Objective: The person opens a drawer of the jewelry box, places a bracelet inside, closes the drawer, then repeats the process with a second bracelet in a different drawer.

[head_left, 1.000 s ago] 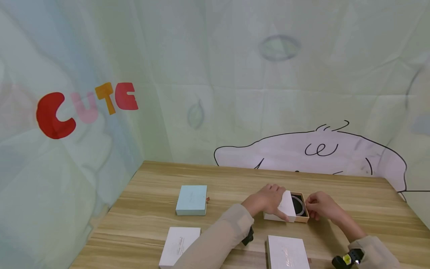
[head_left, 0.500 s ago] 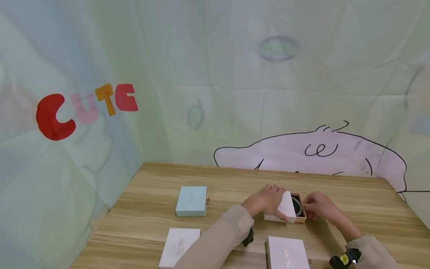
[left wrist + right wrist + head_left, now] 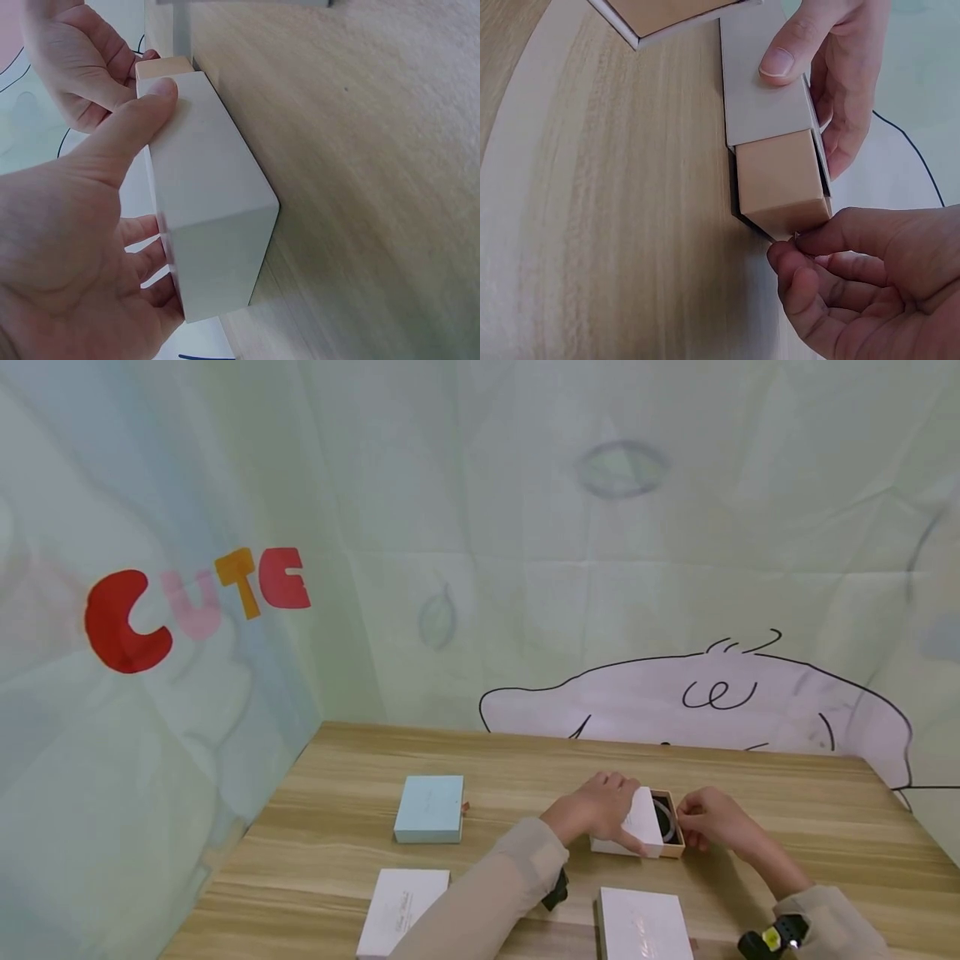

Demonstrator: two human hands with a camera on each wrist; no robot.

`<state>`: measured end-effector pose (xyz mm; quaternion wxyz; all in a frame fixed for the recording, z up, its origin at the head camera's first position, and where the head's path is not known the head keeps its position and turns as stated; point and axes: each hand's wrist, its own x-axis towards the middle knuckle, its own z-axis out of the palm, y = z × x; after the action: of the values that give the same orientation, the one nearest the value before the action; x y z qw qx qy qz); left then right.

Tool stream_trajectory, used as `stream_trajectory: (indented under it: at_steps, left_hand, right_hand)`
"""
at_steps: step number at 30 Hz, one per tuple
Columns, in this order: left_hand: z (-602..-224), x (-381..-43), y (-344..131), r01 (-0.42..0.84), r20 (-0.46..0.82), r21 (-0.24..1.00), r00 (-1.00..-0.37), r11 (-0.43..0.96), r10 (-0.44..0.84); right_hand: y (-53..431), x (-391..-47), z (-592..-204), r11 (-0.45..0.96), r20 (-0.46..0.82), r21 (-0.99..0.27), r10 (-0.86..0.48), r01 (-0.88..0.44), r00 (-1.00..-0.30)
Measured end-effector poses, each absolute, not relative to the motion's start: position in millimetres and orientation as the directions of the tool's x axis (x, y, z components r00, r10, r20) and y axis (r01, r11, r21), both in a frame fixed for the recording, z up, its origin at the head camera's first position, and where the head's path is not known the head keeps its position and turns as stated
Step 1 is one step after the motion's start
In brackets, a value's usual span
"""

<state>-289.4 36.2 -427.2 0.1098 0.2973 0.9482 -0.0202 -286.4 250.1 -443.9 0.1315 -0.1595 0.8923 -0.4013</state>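
A white sliding gift box [image 3: 641,814] lies toward the back right of the table, its tan inner drawer [image 3: 781,176] partly out at the right end. Inside the drawer, the head view shows a black lining and part of a pale ring-shaped item [image 3: 664,820], perhaps a bangle. My left hand [image 3: 600,806] grips the white sleeve, thumb on the near side and fingers over the far side, as the left wrist view shows. My right hand [image 3: 716,818] pinches at the drawer's outer end with thumb and forefinger; what lies between the fingertips is mostly hidden.
A light blue box [image 3: 429,810] with a small reddish tab lies at the back left. One white box [image 3: 401,910] is at the front left, partly behind my left sleeve; another [image 3: 645,927] lies at the front right. A printed curtain rises behind the wooden table [image 3: 525,768].
Between one second and half a second ago, the drawer slid slightly left into the sleeve, and my right hand moved left with it. The left hand has stayed in place.
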Motion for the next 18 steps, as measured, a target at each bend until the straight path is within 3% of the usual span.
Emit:
stream_trajectory:
  at_steps: [18]
  left_hand:
    - [-426.2, -289.9, 37.7, 0.547, -0.227, 0.036, -0.810, 0.836, 0.540]
  right_hand:
    - [245.9, -292.8, -449.8, 0.582, -0.066, -0.770, -0.481, -0.262, -0.875]
